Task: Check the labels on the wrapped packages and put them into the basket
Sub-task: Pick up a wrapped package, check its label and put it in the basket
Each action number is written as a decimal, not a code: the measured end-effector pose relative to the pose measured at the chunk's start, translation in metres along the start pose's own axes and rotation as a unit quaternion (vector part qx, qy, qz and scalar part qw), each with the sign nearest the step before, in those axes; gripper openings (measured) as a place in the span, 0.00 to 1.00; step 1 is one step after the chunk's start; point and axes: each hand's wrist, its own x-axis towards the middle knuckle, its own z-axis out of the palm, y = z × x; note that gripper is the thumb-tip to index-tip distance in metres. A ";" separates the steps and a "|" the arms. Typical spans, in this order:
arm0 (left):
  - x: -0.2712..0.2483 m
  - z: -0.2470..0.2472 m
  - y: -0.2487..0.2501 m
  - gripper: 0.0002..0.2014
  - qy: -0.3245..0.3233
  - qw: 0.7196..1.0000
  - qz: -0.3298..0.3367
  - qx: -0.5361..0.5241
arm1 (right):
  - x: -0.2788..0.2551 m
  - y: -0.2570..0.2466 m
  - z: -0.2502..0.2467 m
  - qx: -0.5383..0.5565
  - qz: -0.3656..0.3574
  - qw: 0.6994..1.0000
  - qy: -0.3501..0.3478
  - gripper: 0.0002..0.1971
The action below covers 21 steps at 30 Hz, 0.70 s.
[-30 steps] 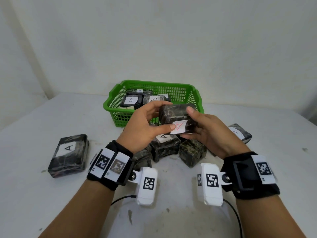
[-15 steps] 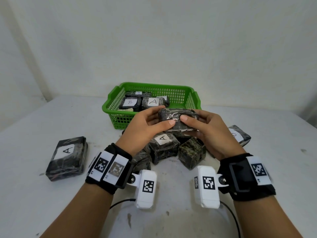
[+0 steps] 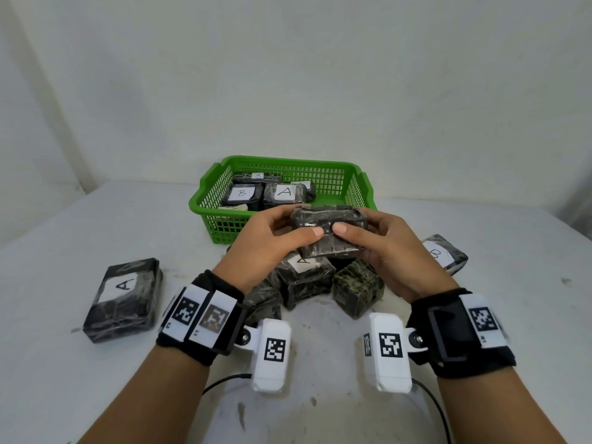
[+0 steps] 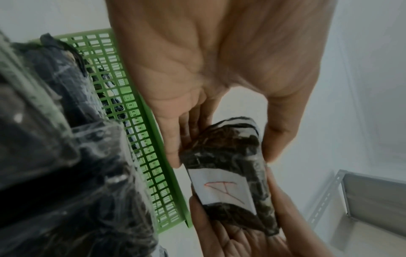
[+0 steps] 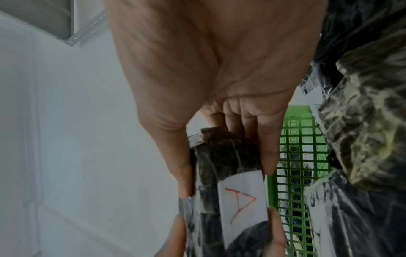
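I have the wrapped package (image 3: 328,230) gripped between my left hand (image 3: 266,248) and right hand (image 3: 389,251), fingers and thumbs curled round its ends, just short of the green basket (image 3: 211,200). Its label (image 4: 222,186), facing down, seems to read A.

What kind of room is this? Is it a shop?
Probably a plain workroom for sorting, not a shop: a bare white table, a green basket of lettered packages, and metal shelving by a blank wall.

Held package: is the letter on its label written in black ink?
No, in the right wrist view the label on the held package shows a letter A drawn in red.
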 end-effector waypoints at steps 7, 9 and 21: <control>0.002 -0.001 -0.003 0.28 0.022 0.998 0.050 0.022 | 0.002 0.000 0.001 0.009 0.007 1.000 0.017 0.36; 0.003 -0.003 -0.005 0.32 0.012 0.997 0.067 0.032 | 0.000 -0.003 0.001 0.020 0.039 0.999 0.010 0.32; 0.001 0.003 -0.001 0.18 0.014 0.999 -0.016 0.047 | 0.000 0.003 0.001 -0.005 0.028 0.998 0.055 0.17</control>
